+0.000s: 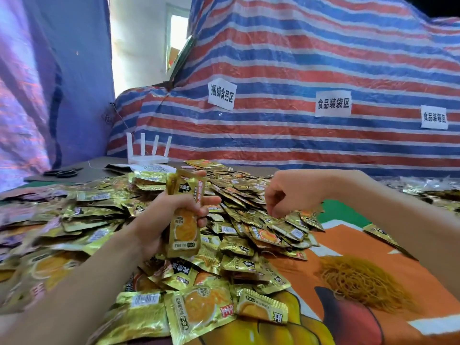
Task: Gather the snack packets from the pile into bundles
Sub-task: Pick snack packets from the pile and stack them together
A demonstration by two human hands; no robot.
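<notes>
Snack packets, gold foil: loose pile (239, 195), one bundle in hand.
Left hand (161, 220) grasps an upright bundle (185, 227) above the pile; right hand (286, 192), fingers curled, dips into the pile, grip cannot be told.

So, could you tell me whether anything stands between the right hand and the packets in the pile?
Nothing visible does. The right hand is down on the pile of gold snack packets, fingertips among them. The way across to the bundle in the left hand is open too.
</notes>
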